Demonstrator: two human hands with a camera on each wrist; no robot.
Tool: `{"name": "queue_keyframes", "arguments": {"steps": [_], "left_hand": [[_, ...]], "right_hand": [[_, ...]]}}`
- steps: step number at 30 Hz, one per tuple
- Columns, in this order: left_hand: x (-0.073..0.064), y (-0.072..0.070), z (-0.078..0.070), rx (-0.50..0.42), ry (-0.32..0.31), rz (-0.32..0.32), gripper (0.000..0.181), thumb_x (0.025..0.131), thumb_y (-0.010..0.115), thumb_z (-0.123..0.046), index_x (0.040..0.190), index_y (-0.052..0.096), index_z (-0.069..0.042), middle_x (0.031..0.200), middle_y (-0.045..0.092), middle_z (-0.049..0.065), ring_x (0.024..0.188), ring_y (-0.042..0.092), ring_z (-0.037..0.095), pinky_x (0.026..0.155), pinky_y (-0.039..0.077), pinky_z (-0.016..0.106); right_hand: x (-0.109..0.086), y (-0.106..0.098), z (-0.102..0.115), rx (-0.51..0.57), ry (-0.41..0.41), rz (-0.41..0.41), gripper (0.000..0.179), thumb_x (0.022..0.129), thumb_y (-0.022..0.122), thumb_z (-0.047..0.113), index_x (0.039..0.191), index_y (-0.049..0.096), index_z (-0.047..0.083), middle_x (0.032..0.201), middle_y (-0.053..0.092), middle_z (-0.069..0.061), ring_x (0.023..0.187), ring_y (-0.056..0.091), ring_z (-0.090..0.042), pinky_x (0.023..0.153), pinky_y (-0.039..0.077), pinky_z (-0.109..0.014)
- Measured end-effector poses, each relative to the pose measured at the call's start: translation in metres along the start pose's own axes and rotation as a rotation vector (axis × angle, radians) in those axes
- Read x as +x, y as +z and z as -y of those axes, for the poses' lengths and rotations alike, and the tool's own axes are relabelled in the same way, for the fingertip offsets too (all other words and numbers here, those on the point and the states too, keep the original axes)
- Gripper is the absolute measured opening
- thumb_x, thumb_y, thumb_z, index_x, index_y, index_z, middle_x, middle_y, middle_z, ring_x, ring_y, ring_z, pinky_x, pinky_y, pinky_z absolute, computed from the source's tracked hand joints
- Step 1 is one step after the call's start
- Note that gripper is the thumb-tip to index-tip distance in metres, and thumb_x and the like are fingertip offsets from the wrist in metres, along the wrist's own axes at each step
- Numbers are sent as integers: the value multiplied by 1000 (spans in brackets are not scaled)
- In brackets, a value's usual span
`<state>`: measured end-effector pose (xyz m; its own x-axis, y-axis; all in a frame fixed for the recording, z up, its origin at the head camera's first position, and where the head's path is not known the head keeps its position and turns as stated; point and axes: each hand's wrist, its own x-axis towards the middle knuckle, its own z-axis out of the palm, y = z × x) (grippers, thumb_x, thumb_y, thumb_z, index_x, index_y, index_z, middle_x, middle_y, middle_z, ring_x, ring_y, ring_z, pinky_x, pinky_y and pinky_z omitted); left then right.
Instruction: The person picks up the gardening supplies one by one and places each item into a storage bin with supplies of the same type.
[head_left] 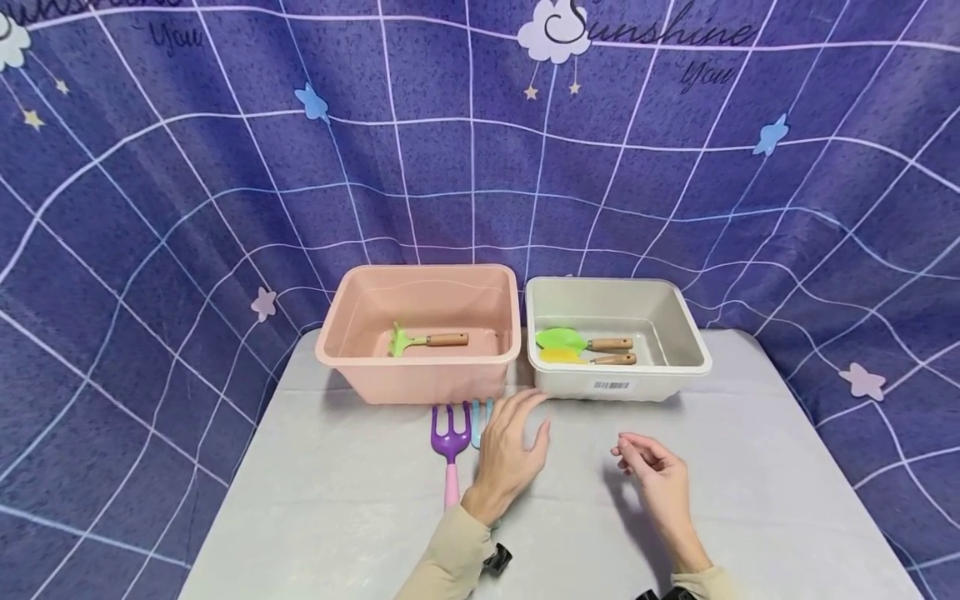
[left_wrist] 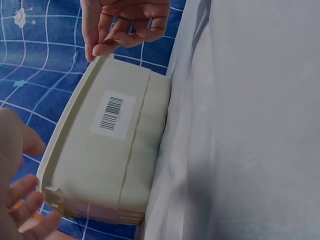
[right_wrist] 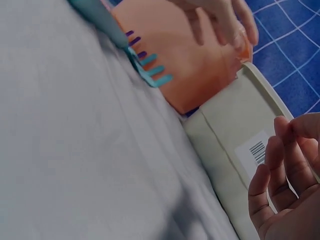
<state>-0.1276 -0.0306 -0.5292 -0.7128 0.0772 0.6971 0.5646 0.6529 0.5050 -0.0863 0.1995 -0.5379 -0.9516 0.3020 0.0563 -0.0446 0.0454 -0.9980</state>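
Observation:
My left hand (head_left: 508, 446) hovers over the table before the gap between two tubs, fingers spread and relaxed, holding nothing. Beneath it a light blue garden fork (head_left: 477, 423) is mostly hidden; its prongs (right_wrist: 156, 71) show clearly in the right wrist view. Left of that lies a purple garden fork (head_left: 451, 442) with a pink handle. To the right, my right hand (head_left: 658, 479) hangs above the table with loosely bent fingers and nothing in them. Inside the white tub (head_left: 697, 367) lie a green trowel (head_left: 561, 338) and a yellow trowel (head_left: 562, 356), both wooden-handled.
A pink tub (head_left: 420, 383) stands at the back left, holding a small green rake (head_left: 401, 340) with a wooden handle. The white tub beside it bears a barcode label (left_wrist: 112, 114). A grey cloth covers the table (head_left: 330, 500); a blue grid-patterned curtain (head_left: 480, 167) hangs behind.

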Motion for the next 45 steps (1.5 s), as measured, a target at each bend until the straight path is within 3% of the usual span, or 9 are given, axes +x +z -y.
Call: {"name": "queue_keyframes", "arguments": {"steps": [8, 14, 21, 26, 37, 45], "left_hand": [[-7, -3, 3, 41, -80, 111, 54, 88, 80, -21, 140, 67, -13, 142, 68, 7, 126, 63, 25, 104, 56, 40], [-7, -6, 6, 33, -110, 108, 53, 89, 80, -20, 140, 68, -15, 142, 68, 6, 127, 63, 25, 111, 53, 42], [-7, -7, 8, 37, -89, 103, 51, 88, 81, -20, 137, 69, -14, 140, 69, 5, 126, 64, 26, 118, 48, 48], [-9, -9, 8, 40, -113, 135, 51, 89, 80, -21, 138, 68, -15, 141, 69, 4, 128, 64, 26, 116, 50, 42], [-8, -13, 19, 58, -80, 39, 50, 85, 83, -18, 133, 71, -15, 132, 72, 6, 121, 66, 27, 108, 54, 42], [-9, -20, 27, 54, -125, 14, 47, 85, 83, -18, 131, 72, -14, 132, 72, 5, 119, 65, 27, 98, 57, 42]], "right_hand": [[-10, 10, 0, 98, 31, -14, 24, 99, 73, 2, 113, 70, -16, 76, 79, 6, 63, 69, -12, 61, 58, -19], [-12, 12, -1, 116, 60, -21, 24, 99, 73, 2, 113, 70, -17, 75, 78, 6, 63, 69, -13, 62, 58, -20], [-14, 18, -3, 57, 60, 5, 24, 98, 74, 4, 113, 72, -15, 77, 79, 5, 64, 71, -16, 62, 58, -21], [-13, 22, -3, 55, 61, 12, 25, 98, 74, 5, 113, 72, -15, 76, 78, 5, 64, 70, -16, 61, 58, -20], [-4, 21, -2, -9, 23, 65, 24, 98, 76, 7, 114, 74, -11, 79, 79, 5, 68, 71, -12, 63, 59, -21], [-1, 26, 2, -42, 57, 98, 25, 99, 74, 7, 115, 73, -12, 80, 80, 3, 70, 72, -13, 65, 61, -23]]}}
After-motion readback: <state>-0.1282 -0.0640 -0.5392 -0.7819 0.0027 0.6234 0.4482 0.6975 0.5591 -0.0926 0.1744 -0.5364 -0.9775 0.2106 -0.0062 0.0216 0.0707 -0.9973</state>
